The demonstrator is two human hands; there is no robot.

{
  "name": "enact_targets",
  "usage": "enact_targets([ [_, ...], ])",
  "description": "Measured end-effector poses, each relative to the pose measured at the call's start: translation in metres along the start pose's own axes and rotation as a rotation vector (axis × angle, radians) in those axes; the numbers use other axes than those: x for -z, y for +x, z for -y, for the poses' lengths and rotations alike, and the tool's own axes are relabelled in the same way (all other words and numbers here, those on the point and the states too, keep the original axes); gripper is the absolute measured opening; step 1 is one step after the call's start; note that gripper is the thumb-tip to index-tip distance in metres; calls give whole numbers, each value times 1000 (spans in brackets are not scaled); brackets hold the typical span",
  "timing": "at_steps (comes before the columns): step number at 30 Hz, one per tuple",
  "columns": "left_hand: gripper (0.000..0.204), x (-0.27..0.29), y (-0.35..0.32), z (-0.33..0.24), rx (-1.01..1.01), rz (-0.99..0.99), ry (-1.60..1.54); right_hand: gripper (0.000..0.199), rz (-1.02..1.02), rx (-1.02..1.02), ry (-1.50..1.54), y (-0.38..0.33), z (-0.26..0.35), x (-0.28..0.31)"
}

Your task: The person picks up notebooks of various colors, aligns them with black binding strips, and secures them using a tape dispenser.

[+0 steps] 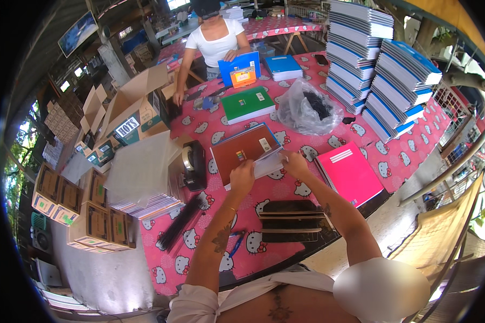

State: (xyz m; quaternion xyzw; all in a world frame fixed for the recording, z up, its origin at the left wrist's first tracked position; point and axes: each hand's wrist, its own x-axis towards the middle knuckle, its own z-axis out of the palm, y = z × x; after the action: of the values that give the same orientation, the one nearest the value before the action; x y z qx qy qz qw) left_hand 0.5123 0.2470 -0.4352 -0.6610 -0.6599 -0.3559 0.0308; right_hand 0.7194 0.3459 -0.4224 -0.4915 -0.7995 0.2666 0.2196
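Note:
A notebook with a brown cover [229, 153] lies on the table in front of me, tilted, with white pages showing along its near edge. My left hand [243, 173] is closed on the near edge, fingers on the brown cover. At the near right corner, my right hand [295, 163] pinches the notebook's edge beside the white pages. A pink spiral notebook [350, 175] lies to the right of it, and a green notebook [247, 105] lies beyond. Nearer to me sits a dark slotted wooden block [291, 220].
A tape dispenser [194, 167], black thin strips [180, 226] and a sheet-covered stack [140, 167] stand left. A plastic bag [310, 107] holds black pieces. Tall notebook stacks [358, 59] rise at right. Across the table, a person [215, 43] holds a blue notebook [231, 64]. Cardboard boxes [134, 116] fill the left.

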Motion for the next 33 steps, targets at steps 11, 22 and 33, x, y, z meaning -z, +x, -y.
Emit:
enact_targets([
  [11,11,-5,1,7,18,-91,-54,22,-94,50,465,24,0,-10],
  [22,41,42,0,35,171,-443,-220,36,296,27,977,15,98,60],
  [33,33,131,-34,-141,242,105,-1209,28,178,18,668,-197,-71,131],
])
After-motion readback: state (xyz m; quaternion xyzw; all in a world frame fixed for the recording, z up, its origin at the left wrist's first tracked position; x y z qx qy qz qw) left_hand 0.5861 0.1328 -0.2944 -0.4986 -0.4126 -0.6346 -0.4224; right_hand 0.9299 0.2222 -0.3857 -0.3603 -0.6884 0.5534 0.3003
